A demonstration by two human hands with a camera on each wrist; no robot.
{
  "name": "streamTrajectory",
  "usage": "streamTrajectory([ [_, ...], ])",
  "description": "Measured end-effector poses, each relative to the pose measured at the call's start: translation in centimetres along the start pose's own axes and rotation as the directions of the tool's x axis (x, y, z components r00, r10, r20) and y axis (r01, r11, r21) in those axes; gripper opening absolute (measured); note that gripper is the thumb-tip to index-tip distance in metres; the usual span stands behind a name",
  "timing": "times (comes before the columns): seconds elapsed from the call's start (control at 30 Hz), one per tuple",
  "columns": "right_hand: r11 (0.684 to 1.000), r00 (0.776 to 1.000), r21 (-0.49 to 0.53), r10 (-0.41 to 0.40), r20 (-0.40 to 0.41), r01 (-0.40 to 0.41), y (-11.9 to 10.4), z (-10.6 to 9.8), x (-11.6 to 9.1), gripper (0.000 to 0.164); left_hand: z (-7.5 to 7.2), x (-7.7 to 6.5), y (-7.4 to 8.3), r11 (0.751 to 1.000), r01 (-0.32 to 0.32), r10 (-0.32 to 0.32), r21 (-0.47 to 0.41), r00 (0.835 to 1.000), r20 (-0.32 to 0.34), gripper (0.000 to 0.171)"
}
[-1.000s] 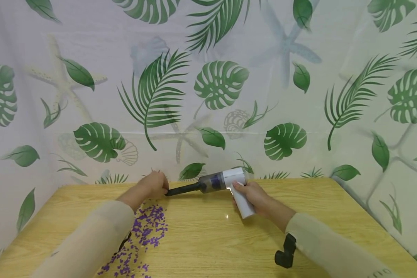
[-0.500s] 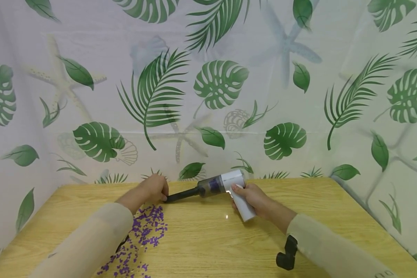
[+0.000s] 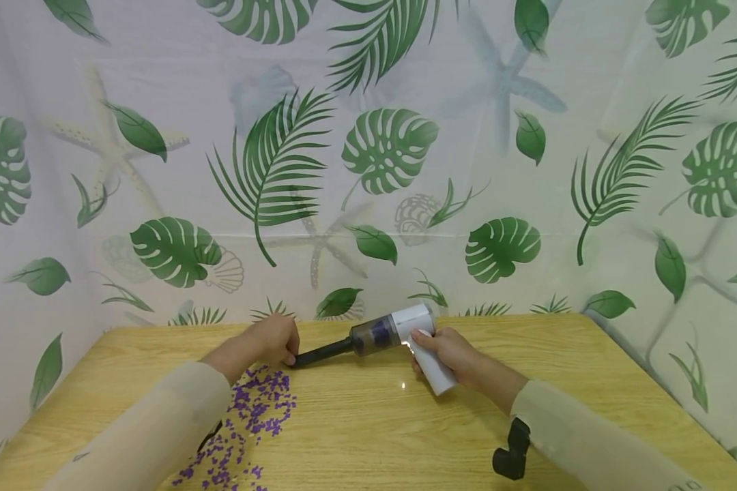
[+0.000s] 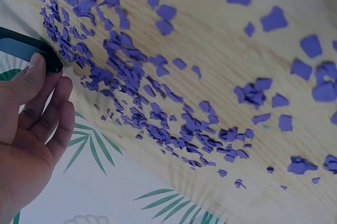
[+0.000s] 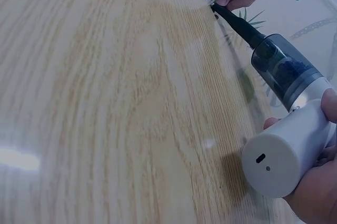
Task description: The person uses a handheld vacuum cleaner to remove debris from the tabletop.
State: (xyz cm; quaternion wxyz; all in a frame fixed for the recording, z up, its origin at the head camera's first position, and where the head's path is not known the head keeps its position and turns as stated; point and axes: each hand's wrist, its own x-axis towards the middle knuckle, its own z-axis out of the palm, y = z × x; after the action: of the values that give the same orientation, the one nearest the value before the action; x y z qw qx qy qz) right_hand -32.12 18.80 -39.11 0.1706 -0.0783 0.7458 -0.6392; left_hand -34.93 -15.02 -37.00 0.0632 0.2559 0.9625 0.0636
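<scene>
A white handheld vacuum cleaner [image 3: 413,319] with a smoky clear dust cup [image 5: 284,68] and a long black nozzle [image 3: 324,352] lies across the view, pointing left. My right hand [image 3: 454,353] grips its white handle. At the other end my left hand [image 3: 275,341] pinches the nozzle tip between thumb and fingers; the left wrist view shows the thumb [image 4: 35,68] on the black tip. Many small purple paper scraps [image 3: 259,402] are scattered on the table beside and below the left hand, right by the nozzle tip. Purple bits show inside the dust cup.
The wooden table [image 3: 368,429] reaches back to a white curtain [image 3: 417,136] printed with green leaves. More purple scraps [image 3: 221,460] trail toward the front left, partly behind the left sleeve [image 3: 153,423]. A black wrist mount [image 3: 512,450] sits on the right sleeve.
Both hands and the vacuum cleaner have shifted slightly toward the front, the nozzle tip coming down from the table's far edge. Some scraps near the left wrist look fewer.
</scene>
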Motion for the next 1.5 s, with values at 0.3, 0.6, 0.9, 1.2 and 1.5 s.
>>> streamTrajectory([
  [0.3, 1.0, 0.999, -0.008, -0.004, 0.033, 0.005, 0.4, -0.3, -0.4, 0.033, 0.4, -0.6, 0.2, 0.997, -0.079, 0.079, 0.01, 0.997, -0.009, 0.004],
  [0.6, 0.999, 0.996, -0.051, 0.011, 0.092, -0.006, 0.3, -0.8, -0.9, 0.04, 0.5, -1.0, 0.3, 0.992, -0.125, 0.125, 0.022, 0.992, -0.005, 0.005],
  [0.9, 0.997, 0.994, -0.072, 0.009, 0.113, 0.0, 0.4, -1.0, -1.2, 0.041, 0.6, -1.2, 0.5, 0.981, -0.186, 0.188, 0.046, 0.981, -0.043, 0.007],
  [1.2, 0.997, 0.992, -0.075, 0.012, 0.129, -0.002, 0.5, -1.1, -1.2, 0.041, 0.9, -1.4, 0.8, 0.982, -0.191, 0.191, 0.015, 0.98, -0.062, 0.009],
  [1.5, 0.996, 0.99, -0.092, 0.01, 0.141, 0.004, 0.5, -1.3, -1.4, 0.041, 0.7, -1.3, 1.4, 0.988, -0.157, 0.157, 0.011, 0.987, -0.02, 0.009],
])
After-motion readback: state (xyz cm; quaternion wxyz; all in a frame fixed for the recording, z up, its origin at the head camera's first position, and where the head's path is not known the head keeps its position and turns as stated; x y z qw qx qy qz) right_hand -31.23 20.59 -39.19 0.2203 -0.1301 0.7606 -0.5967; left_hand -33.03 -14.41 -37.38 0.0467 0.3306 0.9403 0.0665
